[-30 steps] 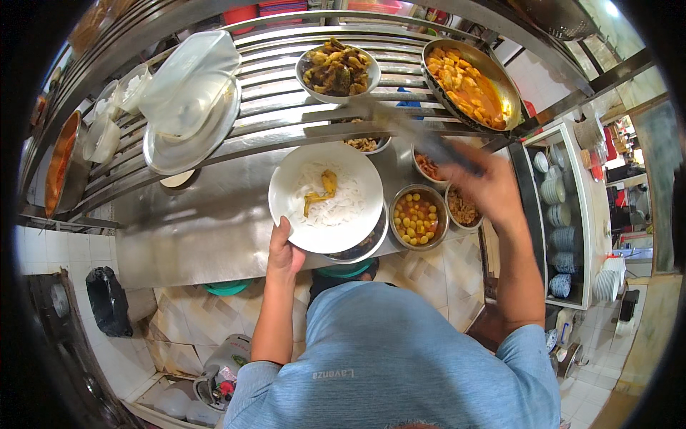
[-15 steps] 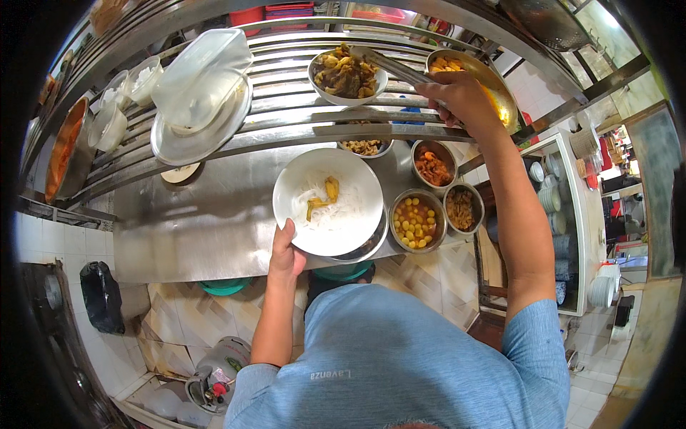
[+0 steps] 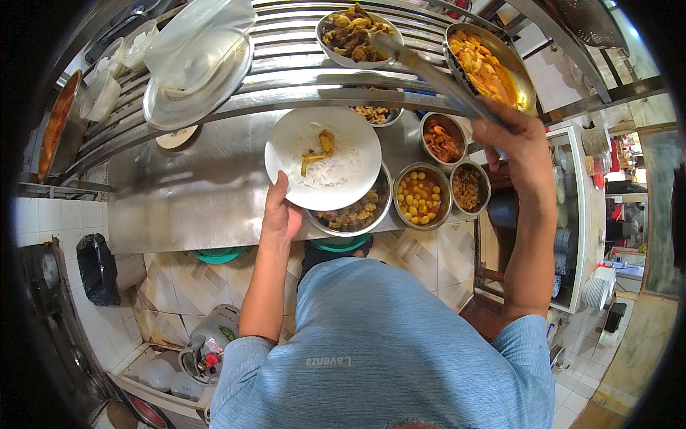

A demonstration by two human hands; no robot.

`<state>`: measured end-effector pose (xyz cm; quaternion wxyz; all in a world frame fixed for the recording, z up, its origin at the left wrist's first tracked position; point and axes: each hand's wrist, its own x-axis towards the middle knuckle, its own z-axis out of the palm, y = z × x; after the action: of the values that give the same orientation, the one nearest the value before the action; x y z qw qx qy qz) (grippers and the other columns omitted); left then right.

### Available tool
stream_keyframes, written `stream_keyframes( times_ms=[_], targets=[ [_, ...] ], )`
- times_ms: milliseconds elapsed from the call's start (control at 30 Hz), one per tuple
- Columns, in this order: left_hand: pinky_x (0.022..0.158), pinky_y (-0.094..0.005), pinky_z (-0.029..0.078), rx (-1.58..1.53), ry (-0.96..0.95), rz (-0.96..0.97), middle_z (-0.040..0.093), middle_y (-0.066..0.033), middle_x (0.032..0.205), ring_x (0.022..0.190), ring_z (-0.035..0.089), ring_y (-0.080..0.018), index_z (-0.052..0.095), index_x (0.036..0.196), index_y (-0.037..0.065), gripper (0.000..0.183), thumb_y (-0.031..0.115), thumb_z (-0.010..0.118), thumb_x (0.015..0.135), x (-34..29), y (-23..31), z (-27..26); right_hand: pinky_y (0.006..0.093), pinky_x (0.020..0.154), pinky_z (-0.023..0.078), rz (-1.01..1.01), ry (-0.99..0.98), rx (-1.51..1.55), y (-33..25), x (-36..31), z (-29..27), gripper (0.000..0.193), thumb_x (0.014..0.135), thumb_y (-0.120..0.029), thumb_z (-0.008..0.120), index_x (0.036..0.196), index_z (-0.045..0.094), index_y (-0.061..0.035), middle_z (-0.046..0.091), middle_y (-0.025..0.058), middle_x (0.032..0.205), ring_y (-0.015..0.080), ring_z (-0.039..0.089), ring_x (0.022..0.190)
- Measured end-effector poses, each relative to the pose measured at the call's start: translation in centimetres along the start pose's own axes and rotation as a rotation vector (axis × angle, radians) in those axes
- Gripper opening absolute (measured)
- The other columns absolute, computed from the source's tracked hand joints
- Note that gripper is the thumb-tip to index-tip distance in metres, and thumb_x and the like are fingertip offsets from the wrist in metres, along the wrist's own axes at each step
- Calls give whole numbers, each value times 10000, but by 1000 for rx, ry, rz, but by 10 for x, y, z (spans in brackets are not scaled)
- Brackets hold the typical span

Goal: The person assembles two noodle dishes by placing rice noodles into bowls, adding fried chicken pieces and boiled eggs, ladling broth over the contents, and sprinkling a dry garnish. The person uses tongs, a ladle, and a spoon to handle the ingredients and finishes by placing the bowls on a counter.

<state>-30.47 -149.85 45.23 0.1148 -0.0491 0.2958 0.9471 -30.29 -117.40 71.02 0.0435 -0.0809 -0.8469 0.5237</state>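
My left hand (image 3: 282, 213) grips the near left rim of a white bowl (image 3: 279, 139), thumb over the edge. White strands like rice noodles (image 3: 337, 170) and a yellow-brown piece of food (image 3: 326, 143) lie in it. My right hand (image 3: 520, 139) is closed round metal tongs (image 3: 446, 84), partly blurred. Their tip is over a white bowl (image 3: 334, 57) of brown, sauced food pieces (image 3: 350, 36) on the slatted rack. To the right of that stands a pan (image 3: 527, 80) of orange-yellow food. Below the held bowl, a steel bowl (image 3: 382, 209) of brown pieces shows partly.
Steel bowls with small yellow balls (image 3: 420, 199), red food (image 3: 441, 141) and brown bits (image 3: 469, 189) stand on the right of the steel counter (image 3: 193, 193). The rack's front bar (image 3: 236, 107) crosses above it. Stacked lids (image 3: 153, 107) and white tubs (image 3: 100, 100) occupy the rack's left.
My right hand has moved right and nearer to me with the tongs, whose tip stays around the bowl of brown pieces. The view has shifted, uncovering more of the steel bowl beneath the held one.
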Motion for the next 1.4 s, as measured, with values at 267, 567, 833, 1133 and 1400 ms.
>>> stream_keyframes(
  times_ms=[267,567,833,1133,1400],
  targets=[
    [1186,-482,373,21,-10,34,497,-122,1532,1428,459,-309,380,1548,61,756,431,695,968,9,-3,12,259,519,439,34,55,-85,8,-10,-1,502,860,-168,779,1302,669,42,698,28,798,74,548,583],
    [1197,-486,358,16,-24,13,510,-124,1521,1423,462,-309,392,1538,52,726,402,689,976,0,-9,22,372,699,526,-445,95,-634,18,15,28,491,824,-294,775,1215,718,-3,698,164,850,281,672,722],
    [1195,-481,365,-12,-19,29,504,-131,1527,1418,470,-313,392,1538,49,703,388,674,990,-7,-10,13,309,666,516,-497,46,-480,13,-31,7,506,806,-287,830,1219,719,-17,710,140,883,207,655,709],
    [1209,-506,347,-3,1,42,490,-135,1537,1432,452,-328,369,1549,45,724,333,696,971,-14,-12,9,383,835,559,-168,-313,-622,58,-64,16,545,826,-325,800,1238,692,16,728,233,1086,350,731,938],
    [1203,-495,358,11,-34,43,488,-131,1536,1433,452,-321,356,1556,44,752,321,717,957,-16,-13,18,368,751,538,-272,27,-499,1,-14,6,560,856,-319,761,1255,671,63,756,181,876,208,716,791]
  ],
)
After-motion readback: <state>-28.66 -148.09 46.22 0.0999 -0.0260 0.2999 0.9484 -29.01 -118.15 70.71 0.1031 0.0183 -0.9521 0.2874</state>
